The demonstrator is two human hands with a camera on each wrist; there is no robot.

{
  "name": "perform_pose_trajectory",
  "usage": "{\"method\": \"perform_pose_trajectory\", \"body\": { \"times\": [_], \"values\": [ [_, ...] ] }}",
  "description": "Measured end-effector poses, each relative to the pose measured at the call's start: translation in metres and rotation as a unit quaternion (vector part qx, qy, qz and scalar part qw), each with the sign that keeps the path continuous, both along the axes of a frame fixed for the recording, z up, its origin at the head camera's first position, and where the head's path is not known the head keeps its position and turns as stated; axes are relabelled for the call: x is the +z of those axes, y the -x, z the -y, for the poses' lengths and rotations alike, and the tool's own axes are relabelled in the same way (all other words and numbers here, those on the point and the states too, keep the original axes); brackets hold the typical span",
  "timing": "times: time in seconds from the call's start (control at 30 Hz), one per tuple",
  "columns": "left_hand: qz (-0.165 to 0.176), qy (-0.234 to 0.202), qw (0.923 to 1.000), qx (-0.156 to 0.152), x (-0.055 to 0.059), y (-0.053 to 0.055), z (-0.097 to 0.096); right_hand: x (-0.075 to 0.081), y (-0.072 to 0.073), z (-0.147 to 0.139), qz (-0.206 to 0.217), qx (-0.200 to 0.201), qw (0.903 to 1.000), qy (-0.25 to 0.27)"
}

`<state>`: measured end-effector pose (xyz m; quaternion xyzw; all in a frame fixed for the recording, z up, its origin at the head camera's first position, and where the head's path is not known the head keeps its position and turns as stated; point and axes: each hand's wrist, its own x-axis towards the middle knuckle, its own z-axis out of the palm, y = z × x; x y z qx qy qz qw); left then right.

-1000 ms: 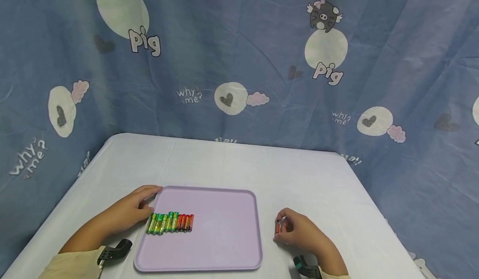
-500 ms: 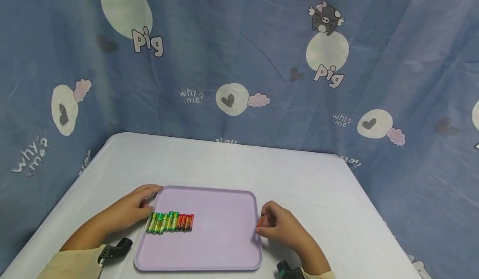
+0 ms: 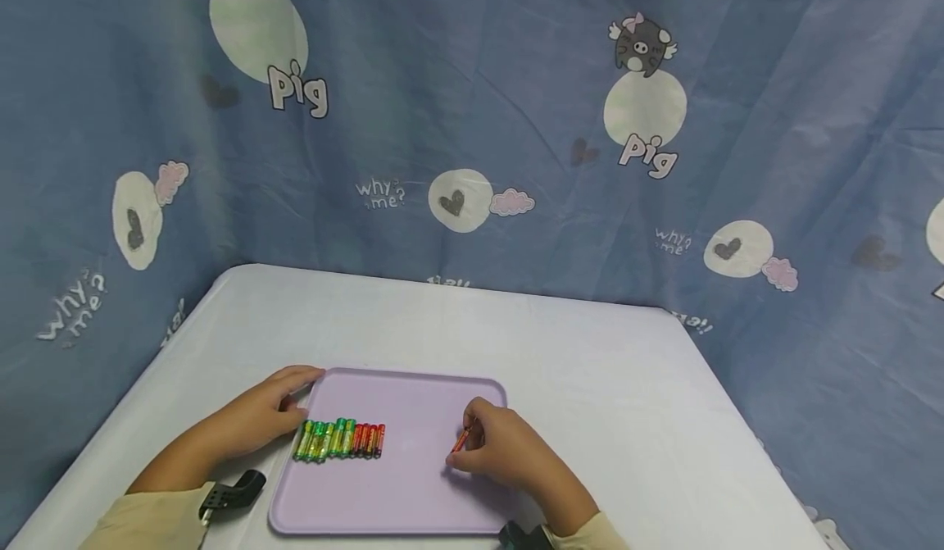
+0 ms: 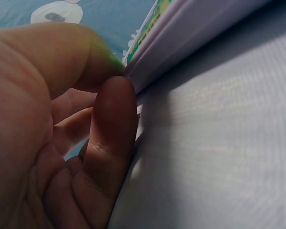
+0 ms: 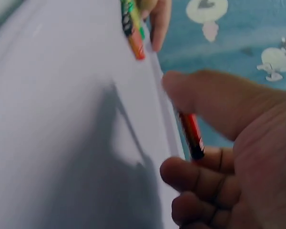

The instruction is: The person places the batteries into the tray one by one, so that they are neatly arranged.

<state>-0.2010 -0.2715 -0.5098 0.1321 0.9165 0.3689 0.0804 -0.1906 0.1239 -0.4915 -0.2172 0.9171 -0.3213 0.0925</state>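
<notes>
My right hand (image 3: 505,447) is over the right part of the lilac tray (image 3: 413,507), pinching a slim red battery (image 3: 460,440) with a black end between thumb and fingertips. In the right wrist view the battery (image 5: 191,136) shows tilted, its upper end hidden by the thumb. Several batteries lie side by side in a row on the tray's left: green-and-yellow ones (image 3: 323,441) first, then red ones (image 3: 369,441) at the row's right end. My left hand (image 3: 261,411) rests at the tray's left rim, fingers reaching the far corner and thumb beside the green batteries.
A white-covered table (image 3: 605,370) carries the tray and extends beyond it on all visible sides. Behind the table hangs a blue printed curtain (image 3: 531,140). A black strap device (image 3: 234,493) sits on the left wrist, another (image 3: 524,536) on the right.
My right hand has carried the red battery leftward from the table beside the tray to over the tray. The left hand and the row of batteries have stayed in place.
</notes>
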Motion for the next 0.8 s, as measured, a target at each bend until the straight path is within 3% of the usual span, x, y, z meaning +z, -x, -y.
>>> {"method": "perform_pose_trajectory", "body": {
  "times": [0.3, 0.53, 0.8],
  "values": [
    [0.003, -0.002, 1.0, -0.002, -0.001, 0.001, 0.001, 0.001, 0.001, 0.038, 0.007, -0.013, 0.9993, -0.033],
    [-0.001, 0.0, 1.0, -0.008, -0.001, 0.003, 0.001, 0.0, -0.003, 0.057, -0.028, -0.049, 0.995, -0.083],
    [-0.004, 0.001, 1.0, -0.003, 0.0, 0.001, -0.002, -0.003, -0.004, 0.069, -0.029, -0.074, 0.9923, -0.096]
  ]
}}
